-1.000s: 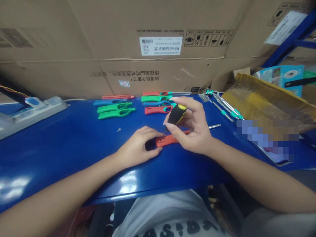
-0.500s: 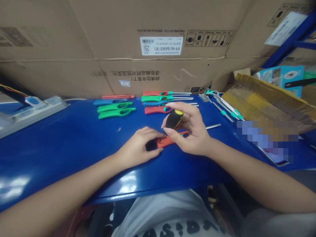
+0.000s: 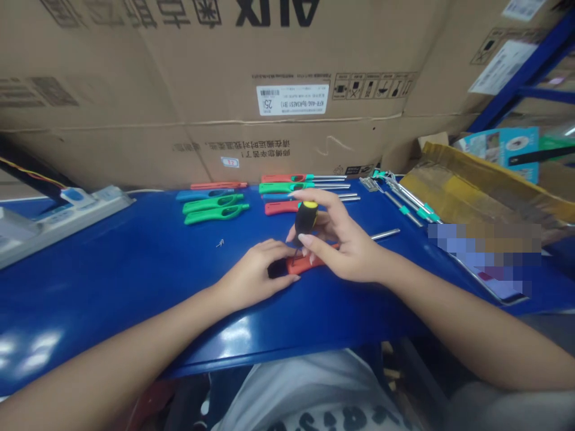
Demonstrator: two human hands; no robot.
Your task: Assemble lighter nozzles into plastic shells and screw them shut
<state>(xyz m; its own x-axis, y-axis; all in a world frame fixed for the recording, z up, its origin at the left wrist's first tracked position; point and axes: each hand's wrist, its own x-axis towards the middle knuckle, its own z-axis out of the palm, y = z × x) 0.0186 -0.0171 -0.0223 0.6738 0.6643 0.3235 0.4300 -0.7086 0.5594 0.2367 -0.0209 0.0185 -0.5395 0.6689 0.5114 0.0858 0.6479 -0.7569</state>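
You're at the driver work here: your right hand (image 3: 345, 254) pinches a black-and-yellow-handled screwdriver (image 3: 306, 218) between thumb and fingers, holding it nearly upright, with the thin shaft angled down to the body of an orange-red utility lighter (image 3: 309, 264). Exactly what the tip meets is too small to make out. Your left hand (image 3: 254, 275) curls closed over the lighter's left end, pinning it in place.

The lighter lies flat on the blue workbench (image 3: 112, 287), right under the driver and between your two hands, with its metal nozzle (image 3: 385, 234) poking out to the right beyond your right hand. This looks like a moment that calls for a steady hand: keep the shaft lined up and the left-hand grip firm so the body can't slide.

Farther up the bench, just past your fingertips, sit a red lighter (image 3: 282, 208) and a green one (image 3: 287, 188). Two more green ones (image 3: 213, 209) lie to the left, and metal rods with teal fittings (image 3: 404, 197) lie off to the right.
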